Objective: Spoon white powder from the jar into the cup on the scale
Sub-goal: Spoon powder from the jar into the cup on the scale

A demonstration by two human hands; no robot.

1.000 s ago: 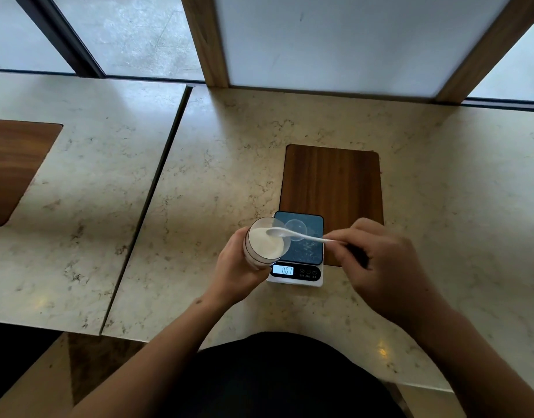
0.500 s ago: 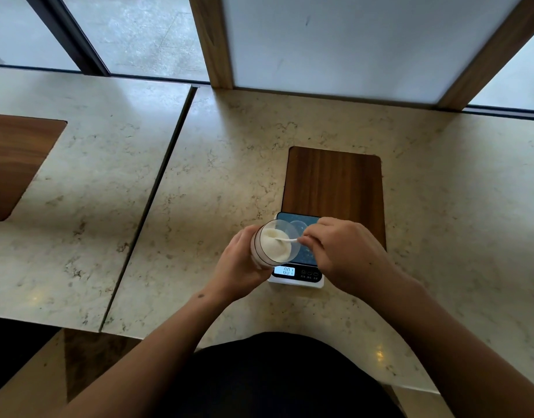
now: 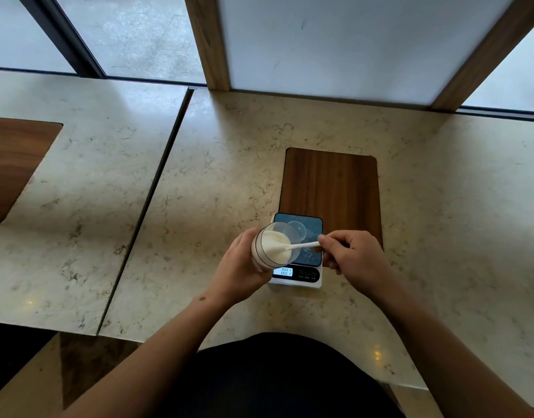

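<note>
At the near edge of the marble counter (image 3: 199,176), the left hand (image 3: 241,270) was wrapped around the tilted jar (image 3: 273,247) of white powder. The right hand (image 3: 354,256) pinched a white spoon (image 3: 302,245), its bowl inside the jar. Beyond, a clear cup (image 3: 297,229) stood on the scale (image 3: 299,276), partly hidden behind the jar.

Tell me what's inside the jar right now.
The jar, tilted in the left hand, holds white powder, with the spoon bowl dug into it. How deep the powder goes is hidden by the hands and the jar's wall.
</note>
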